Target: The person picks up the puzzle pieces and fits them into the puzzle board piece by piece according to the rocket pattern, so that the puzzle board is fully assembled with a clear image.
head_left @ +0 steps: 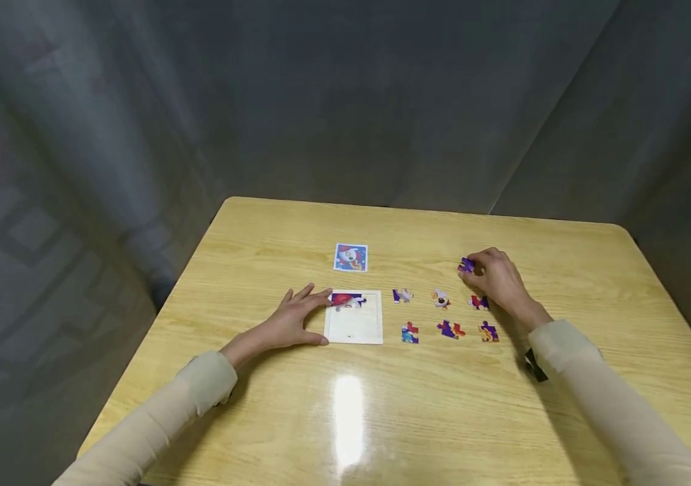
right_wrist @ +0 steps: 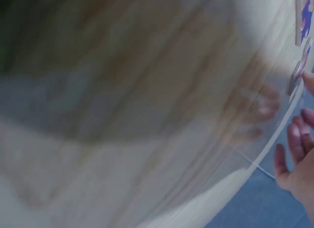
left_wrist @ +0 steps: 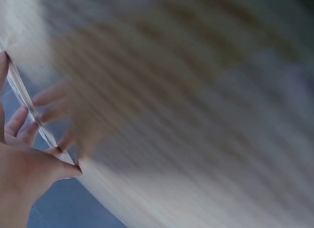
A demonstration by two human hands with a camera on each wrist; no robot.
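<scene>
In the head view a white square puzzle tray (head_left: pixel 354 327) lies on the table, with joined red, white and purple pieces (head_left: pixel 342 299) along its top. My left hand (head_left: pixel 289 320) rests at its left side, fingers spread; the index finger reaches the upper left corner and the thumb the lower left. In the left wrist view the left hand (left_wrist: pixel 29 171) shows at the left edge. Over to the right, my right hand (head_left: pixel 499 278) pinches a purple puzzle piece (head_left: pixel 465 265) between thumb and fingers. The right hand (right_wrist: pixel 299 176) appears at the right edge of its wrist view.
Two rows of loose puzzle pieces lie right of the tray, among them a white one (head_left: pixel 440 298), a red and white one (head_left: pixel 478 302) and a purple and orange one (head_left: pixel 451 329). A small picture card (head_left: pixel 350 258) lies behind the tray. Grey curtains (head_left: pixel 369 101) surround the wooden table (head_left: pixel 442 412).
</scene>
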